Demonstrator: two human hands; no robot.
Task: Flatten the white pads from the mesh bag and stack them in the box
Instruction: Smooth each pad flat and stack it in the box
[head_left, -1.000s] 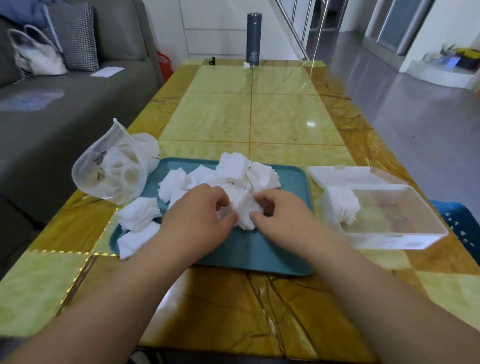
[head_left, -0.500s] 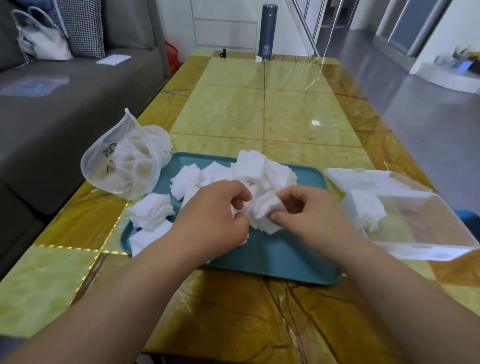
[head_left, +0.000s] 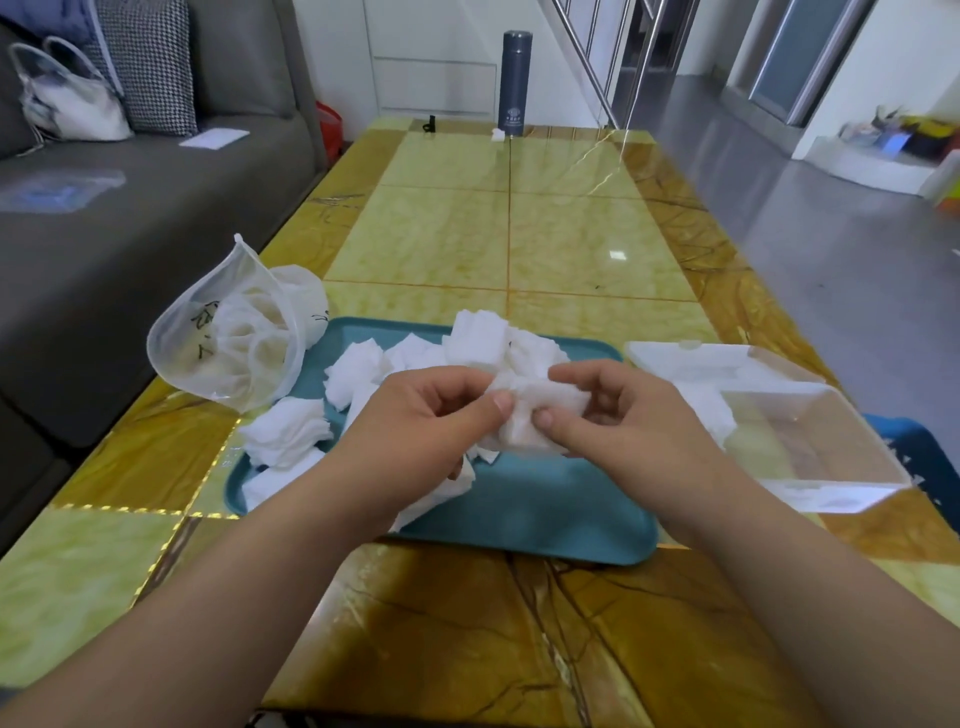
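Both hands have come up off the heap, lifting 1 crumpled pad clear above the tray. Left hand pinches the pad's left part between thumb and curled fingers. Right hand pinches the right part the same way, and the 2 thumbs nearly meet at the middle.

To flatten it well, I judge the thumbs should slide apart toward the corners, drawing the folds out evenly rather than tugging at 1 spot, since the soft material looks easy to stretch or tear. Smoothing it on a bare part of the tray first would help keep the stack in the box, just right of the tray, level.

Count: 2 hands, 1 held pad, 1 bag with more pads inside, 1 tray, 1 box, 1 lid behind it. Loose pads on the tray number roughly 8, but overlaps prevent an exact count. Neither the stack nor the bag's contents can be counted.
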